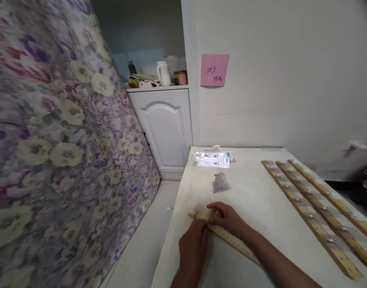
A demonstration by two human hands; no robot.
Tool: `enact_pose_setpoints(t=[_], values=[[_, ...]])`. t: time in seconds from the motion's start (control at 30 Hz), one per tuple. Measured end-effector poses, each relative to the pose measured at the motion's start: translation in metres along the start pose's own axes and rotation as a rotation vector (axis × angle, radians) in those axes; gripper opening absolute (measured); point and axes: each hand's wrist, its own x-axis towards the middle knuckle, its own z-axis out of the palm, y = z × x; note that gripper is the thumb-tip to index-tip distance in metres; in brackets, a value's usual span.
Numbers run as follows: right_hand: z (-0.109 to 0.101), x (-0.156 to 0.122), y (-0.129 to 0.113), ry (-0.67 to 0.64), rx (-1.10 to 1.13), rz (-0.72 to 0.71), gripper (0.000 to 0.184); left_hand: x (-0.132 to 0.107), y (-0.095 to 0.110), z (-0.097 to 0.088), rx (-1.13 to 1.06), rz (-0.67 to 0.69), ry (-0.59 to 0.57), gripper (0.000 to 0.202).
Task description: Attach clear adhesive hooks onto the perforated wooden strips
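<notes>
A long wooden strip with rows of small holes (228,238) lies diagonally on the white table (255,196). My left hand (193,249) rests at the strip's near side, fingers curled against its left end. My right hand (227,218) lies over the strip from the far side, fingertips pressed together at a small clear packet (199,209) on the strip's end. Whether either hand pinches something small is hidden by the fingers.
Three more wooden strips (317,212) carrying small clear packets lie side by side at the table's right. A clear blister pack (211,159) and a small plastic bag (220,183) sit farther back. A floral mattress (57,144) leans at left; a white cabinet (163,128) stands behind, a pink note (214,70) on the wall.
</notes>
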Motion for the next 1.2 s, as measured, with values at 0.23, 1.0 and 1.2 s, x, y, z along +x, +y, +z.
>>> enact_pose_setpoints(t=[0.23, 1.0, 1.2], values=[[-0.014, 0.004, 0.003, 0.267, -0.028, -0.015, 0.020, -0.002, 0.000, -0.005, -0.005, -0.013, -0.011, 0.020], [-0.054, 0.024, -0.012, 0.435, -0.068, 0.121, 0.020, -0.007, 0.000, -0.014, -0.090, 0.075, 0.047, 0.019], [-0.039, -0.044, -0.003, 0.255, 0.464, 0.190, 0.035, -0.017, 0.004, -0.011, -0.126, 0.160, -0.003, 0.020]])
